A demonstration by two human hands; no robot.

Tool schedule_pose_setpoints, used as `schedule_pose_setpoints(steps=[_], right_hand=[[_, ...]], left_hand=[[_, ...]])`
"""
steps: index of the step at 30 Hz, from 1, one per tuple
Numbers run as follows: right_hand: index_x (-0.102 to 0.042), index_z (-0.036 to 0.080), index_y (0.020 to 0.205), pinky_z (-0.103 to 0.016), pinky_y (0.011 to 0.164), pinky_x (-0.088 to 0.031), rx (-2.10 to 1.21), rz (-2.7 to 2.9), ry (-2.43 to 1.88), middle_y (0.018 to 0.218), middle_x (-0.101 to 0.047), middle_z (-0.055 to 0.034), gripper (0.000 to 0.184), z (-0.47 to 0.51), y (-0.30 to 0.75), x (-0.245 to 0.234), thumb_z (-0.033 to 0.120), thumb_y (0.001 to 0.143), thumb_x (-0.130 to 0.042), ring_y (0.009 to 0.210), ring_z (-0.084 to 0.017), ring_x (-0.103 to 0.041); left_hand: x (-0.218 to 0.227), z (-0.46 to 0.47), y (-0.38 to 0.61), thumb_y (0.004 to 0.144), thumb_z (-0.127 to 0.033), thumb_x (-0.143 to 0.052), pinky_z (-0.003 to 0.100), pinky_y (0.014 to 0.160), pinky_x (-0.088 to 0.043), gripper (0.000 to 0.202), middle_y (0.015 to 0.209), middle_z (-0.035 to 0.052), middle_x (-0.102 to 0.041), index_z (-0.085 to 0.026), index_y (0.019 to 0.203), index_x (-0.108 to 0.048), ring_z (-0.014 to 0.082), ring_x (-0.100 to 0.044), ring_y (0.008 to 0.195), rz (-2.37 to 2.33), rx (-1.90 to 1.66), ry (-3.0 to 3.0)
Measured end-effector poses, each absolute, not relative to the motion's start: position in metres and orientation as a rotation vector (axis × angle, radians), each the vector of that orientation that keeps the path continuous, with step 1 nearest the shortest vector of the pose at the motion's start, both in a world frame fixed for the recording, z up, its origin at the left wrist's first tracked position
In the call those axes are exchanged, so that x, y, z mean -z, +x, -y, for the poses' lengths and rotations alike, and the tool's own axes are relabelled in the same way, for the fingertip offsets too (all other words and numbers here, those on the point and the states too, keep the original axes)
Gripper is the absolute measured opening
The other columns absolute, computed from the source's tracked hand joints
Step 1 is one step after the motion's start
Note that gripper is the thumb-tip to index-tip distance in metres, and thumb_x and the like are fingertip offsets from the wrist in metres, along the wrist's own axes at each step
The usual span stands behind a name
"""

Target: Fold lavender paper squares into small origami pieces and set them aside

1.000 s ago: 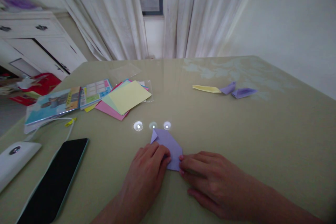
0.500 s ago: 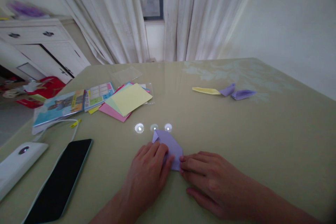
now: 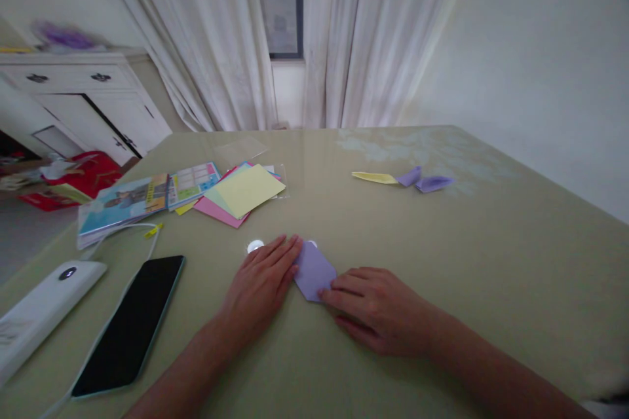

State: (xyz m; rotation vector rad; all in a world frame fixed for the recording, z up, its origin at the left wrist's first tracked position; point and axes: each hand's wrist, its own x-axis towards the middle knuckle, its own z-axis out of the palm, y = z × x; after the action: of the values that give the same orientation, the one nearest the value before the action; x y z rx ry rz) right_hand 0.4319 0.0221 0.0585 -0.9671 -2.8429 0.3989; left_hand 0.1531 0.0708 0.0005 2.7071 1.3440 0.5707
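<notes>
A folded purple paper [image 3: 313, 270] lies flat on the greenish table [image 3: 466, 255] right in front of me. My left hand [image 3: 260, 285] lies flat with its fingers stretched out, the fingertips pressing the paper's left edge. On the paper's lower right edge rests my right hand [image 3: 376, 308], fingers extended and pressing down. Neither hand grips anything.
A stack of coloured paper sheets [image 3: 240, 193] and booklets [image 3: 128, 203] lie at the left. A black phone [image 3: 130, 324] and a white power bank [image 3: 42, 311] with a cable sit near the left edge. Folded yellow [image 3: 373, 177] and purple pieces [image 3: 425, 181] lie further back right.
My left hand has slid forward along the paper's left side and flattened a small flap that stood at its far corner. The view has tilted up a little.
</notes>
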Motion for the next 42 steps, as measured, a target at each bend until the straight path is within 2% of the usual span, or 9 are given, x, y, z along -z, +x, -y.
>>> schedule_pose_setpoints(steps=[6, 9, 12, 17, 23, 27, 31, 36, 42], right_hand=[[-0.068, 0.013, 0.128, -0.042, 0.090, -0.052, -0.199, 2.891, -1.033, 0.112, -0.070, -0.0127, 0.037, -0.013, 0.424, -0.056, 0.042, 0.107, -0.059, 0.097, -0.027, -0.064], [-0.073, 0.016, 0.122, -0.039, 0.091, -0.052, -0.290, 2.881, -1.059, 0.112, -0.071, -0.0116, 0.029, -0.030, 0.422, -0.061, 0.038, 0.108, -0.060, 0.099, -0.025, -0.066], [-0.079, 0.019, 0.100, -0.035, 0.086, -0.051, -0.464, 2.771, -1.213, 0.109, -0.073, -0.0095, 0.012, -0.061, 0.424, -0.068, 0.030, 0.097, -0.075, 0.097, -0.025, -0.068], [-0.078, 0.018, 0.104, -0.031, 0.084, -0.053, -0.511, 2.536, -1.358, 0.112, -0.072, -0.0077, 0.020, -0.095, 0.435, -0.068, 0.026, 0.087, -0.085, 0.097, -0.023, -0.071], [-0.072, 0.014, 0.119, -0.034, 0.084, -0.054, -0.589, 2.241, -1.484, 0.115, -0.073, -0.0120, 0.020, -0.092, 0.451, -0.058, 0.025, 0.104, -0.062, 0.090, -0.021, -0.071], [-0.075, 0.016, 0.104, -0.032, 0.073, -0.050, -0.694, 2.174, -1.514, 0.092, -0.076, -0.0066, 0.022, -0.089, 0.451, -0.058, 0.035, 0.105, -0.064, 0.081, -0.021, -0.069], [-0.076, 0.017, 0.095, -0.030, 0.066, -0.046, -0.827, 2.097, -1.544, 0.084, -0.075, -0.0044, 0.021, -0.088, 0.447, -0.057, 0.037, 0.100, -0.071, 0.073, -0.019, -0.067], [-0.076, 0.017, 0.096, -0.028, 0.068, -0.045, -0.845, 2.122, -1.555, 0.084, -0.074, -0.0035, 0.011, -0.089, 0.445, -0.052, 0.027, 0.092, -0.079, 0.074, -0.018, -0.066], [-0.076, 0.018, 0.092, -0.028, 0.069, -0.044, -0.854, 2.133, -1.547, 0.082, -0.072, -0.0021, 0.004, -0.090, 0.444, -0.049, 0.021, 0.091, -0.078, 0.072, -0.017, -0.063]], left_hand=[[-0.009, -0.074, 0.160, 0.112, -0.036, -0.043, 0.050, 0.122, -0.041, 0.047, 0.161, 0.0082, -0.058, -0.025, 0.155, -0.057, 0.0278, -0.052, 0.149, -1.332, -0.471, 2.528], [-0.022, -0.090, 0.168, 0.108, -0.030, -0.048, 0.053, 0.114, -0.046, 0.037, 0.143, 0.0108, -0.072, -0.022, 0.136, -0.072, 0.0310, -0.064, 0.133, -1.351, -0.496, 2.459], [-0.029, -0.109, 0.175, 0.103, -0.023, -0.051, 0.049, 0.108, -0.050, 0.030, 0.123, 0.0124, -0.079, -0.019, 0.120, -0.076, 0.0299, -0.070, 0.116, -1.358, -0.557, 2.412], [-0.025, -0.117, 0.170, 0.107, -0.029, -0.039, 0.046, 0.100, -0.055, 0.037, 0.118, 0.0148, -0.077, -0.016, 0.122, -0.071, 0.0288, -0.072, 0.111, -1.442, -0.691, 2.247], [-0.023, -0.106, 0.164, 0.107, -0.038, -0.043, 0.044, 0.095, -0.058, 0.040, 0.113, 0.0134, -0.074, -0.015, 0.118, -0.073, 0.0273, -0.073, 0.104, -1.434, -0.703, 2.124], [-0.024, -0.098, 0.163, 0.094, -0.053, -0.069, 0.047, 0.094, -0.060, 0.053, 0.121, 0.0144, -0.068, -0.015, 0.130, -0.071, 0.0296, -0.071, 0.104, -1.422, -0.655, 2.080], [-0.025, -0.094, 0.156, 0.078, -0.041, -0.087, 0.051, 0.102, -0.057, 0.070, 0.129, 0.0139, -0.064, -0.018, 0.140, -0.066, 0.0321, -0.066, 0.116, -1.357, -0.593, 2.031], [-0.026, -0.094, 0.151, 0.082, -0.033, -0.083, 0.050, 0.102, -0.055, 0.046, 0.123, 0.0106, -0.066, -0.023, 0.126, -0.073, 0.0301, -0.067, 0.111, -1.319, -0.597, 2.028], [-0.033, -0.093, 0.156, 0.078, -0.029, -0.083, 0.046, 0.093, -0.055, 0.039, 0.116, 0.0087, -0.071, -0.022, 0.114, -0.069, 0.0299, -0.067, 0.105, -1.306, -0.610, 2.003]])
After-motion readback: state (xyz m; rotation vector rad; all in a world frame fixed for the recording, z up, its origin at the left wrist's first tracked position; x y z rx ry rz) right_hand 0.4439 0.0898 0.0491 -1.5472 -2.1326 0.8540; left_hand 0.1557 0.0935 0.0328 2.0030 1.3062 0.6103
